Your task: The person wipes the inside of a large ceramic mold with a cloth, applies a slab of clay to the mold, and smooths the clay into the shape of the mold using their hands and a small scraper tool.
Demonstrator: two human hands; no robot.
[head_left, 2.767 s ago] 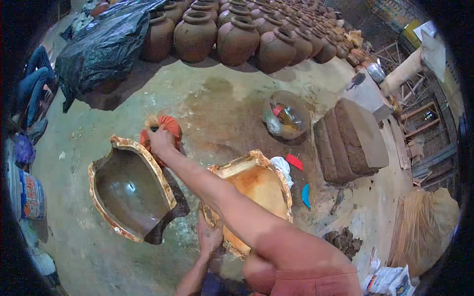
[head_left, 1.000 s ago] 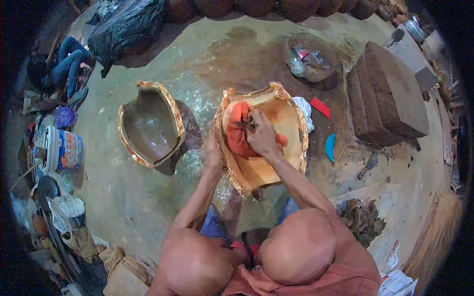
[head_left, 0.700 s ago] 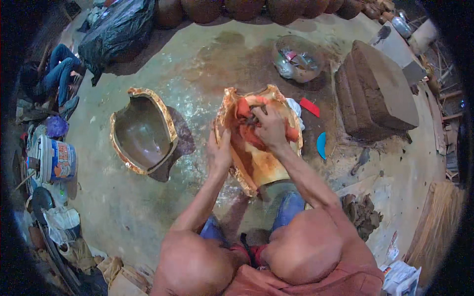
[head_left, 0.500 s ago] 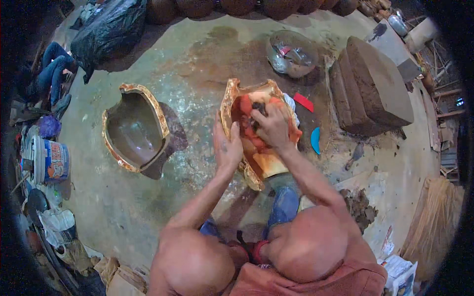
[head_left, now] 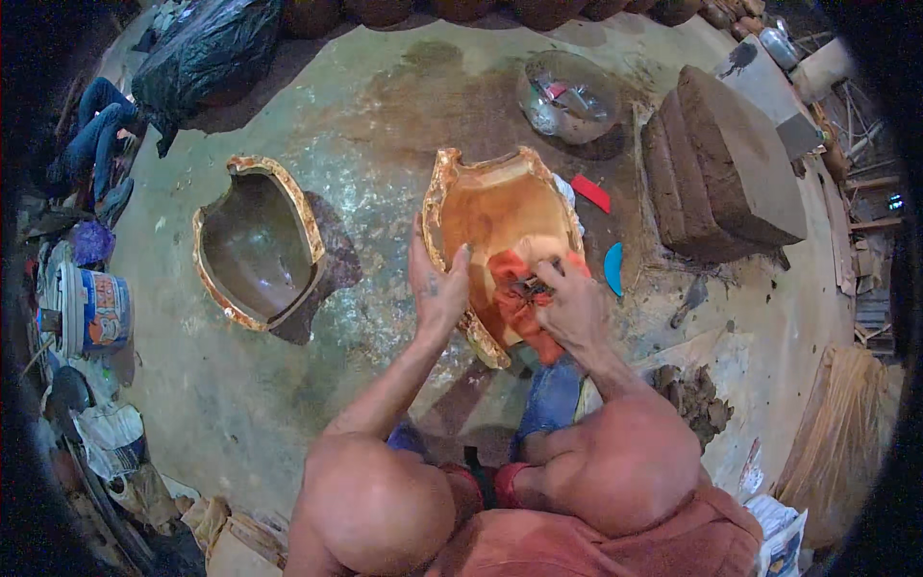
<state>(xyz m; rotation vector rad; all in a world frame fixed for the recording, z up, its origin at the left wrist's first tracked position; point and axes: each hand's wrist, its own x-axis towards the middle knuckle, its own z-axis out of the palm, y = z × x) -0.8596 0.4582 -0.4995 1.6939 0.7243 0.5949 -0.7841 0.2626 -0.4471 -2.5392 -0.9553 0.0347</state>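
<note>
A pale orange-brown mould half (head_left: 490, 207) with a crusted rim lies hollow side up in front of me, tilted slightly. My left hand (head_left: 437, 284) grips its left rim, thumb on top. My right hand (head_left: 567, 308) is closed on the dark gathered neck of a red-orange cloth bundle (head_left: 514, 303), pressed into the lower right part of the hollow. At the left, a second mould half (head_left: 252, 250), grey inside, lies apart on the concrete floor (head_left: 375, 125). A white cloth (head_left: 567, 190), mostly hidden, lies behind the mould's right side.
A red scraper (head_left: 591, 193), blue scraper (head_left: 613, 269), bowl (head_left: 562, 120) and big clay block (head_left: 721, 173) are at the right, loose clay (head_left: 692, 394) nearer. A bucket (head_left: 104, 310) and another person's legs (head_left: 101, 135) are at the left. Several pots (head_left: 375, 10) and black plastic (head_left: 202, 67) stand behind.
My right hand took the bundle from beside the left mould half into the right one. Since half a second ago it has moved the bundle down and right, uncovering the hollow's upper part.
</note>
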